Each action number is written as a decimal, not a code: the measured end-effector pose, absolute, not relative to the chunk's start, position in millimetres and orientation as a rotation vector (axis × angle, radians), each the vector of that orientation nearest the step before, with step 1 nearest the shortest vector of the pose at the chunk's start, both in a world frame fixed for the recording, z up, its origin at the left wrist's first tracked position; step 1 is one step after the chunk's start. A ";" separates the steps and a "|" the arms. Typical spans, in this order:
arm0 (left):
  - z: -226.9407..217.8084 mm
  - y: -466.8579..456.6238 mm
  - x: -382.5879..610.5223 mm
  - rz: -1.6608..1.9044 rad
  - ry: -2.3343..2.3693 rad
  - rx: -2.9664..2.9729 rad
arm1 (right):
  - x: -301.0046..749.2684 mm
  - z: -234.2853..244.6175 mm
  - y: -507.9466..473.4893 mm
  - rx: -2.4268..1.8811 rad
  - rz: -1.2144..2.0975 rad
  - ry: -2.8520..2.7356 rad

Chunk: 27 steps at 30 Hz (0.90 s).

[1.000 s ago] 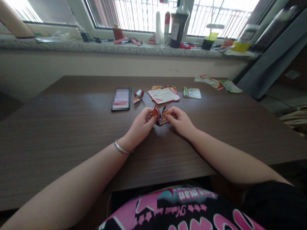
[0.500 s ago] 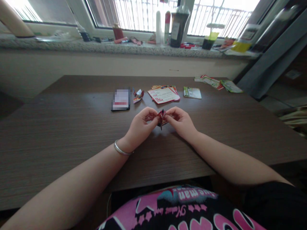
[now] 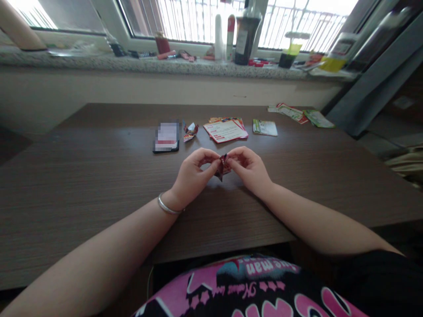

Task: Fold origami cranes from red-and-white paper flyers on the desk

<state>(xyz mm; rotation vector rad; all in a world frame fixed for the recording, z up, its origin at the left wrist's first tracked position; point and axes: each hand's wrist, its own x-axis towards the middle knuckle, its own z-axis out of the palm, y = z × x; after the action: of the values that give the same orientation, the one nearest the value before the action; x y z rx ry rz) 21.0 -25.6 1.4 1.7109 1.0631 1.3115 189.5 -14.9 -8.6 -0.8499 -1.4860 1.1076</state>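
Note:
My left hand (image 3: 193, 176) and my right hand (image 3: 249, 169) meet over the middle of the dark wooden table (image 3: 82, 189). Both pinch a small folded piece of red printed paper (image 3: 223, 166) between their fingertips, held just above the tabletop. The paper is pressed narrow, with a point hanging down. A silver bangle (image 3: 167, 206) sits on my left wrist.
Behind my hands lie a phone (image 3: 167, 137), another small folded paper figure (image 3: 191, 131), a stack of red and white leaflets (image 3: 225, 130), a green leaflet (image 3: 265, 127) and more leaflets (image 3: 299, 114) at the far right. Bottles and clutter line the windowsill (image 3: 148, 65).
The two raised flaps of the folded paper have been pressed together into a narrow shape. My fingertips have closed in toward each other and risen slightly.

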 end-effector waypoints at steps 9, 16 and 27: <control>2.1 -26.5 21.7 1.301 1.091 1.825 | 187.8 -7.7 -17.0 -0.882 1.142 -1.512; 4.0 -28.0 22.3 1.282 1.089 1.800 | 187.5 -4.7 -17.8 -0.883 1.099 -1.523; 4.7 -29.4 24.2 1.319 1.049 1.886 | 189.8 -6.5 -16.3 -0.884 0.931 -1.673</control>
<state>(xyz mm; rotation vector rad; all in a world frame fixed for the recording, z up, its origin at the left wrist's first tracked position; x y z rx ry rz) 24.2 -29.4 4.7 1.8864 1.0493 1.3191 189.8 -16.3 -6.5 -0.8843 -1.6732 0.9306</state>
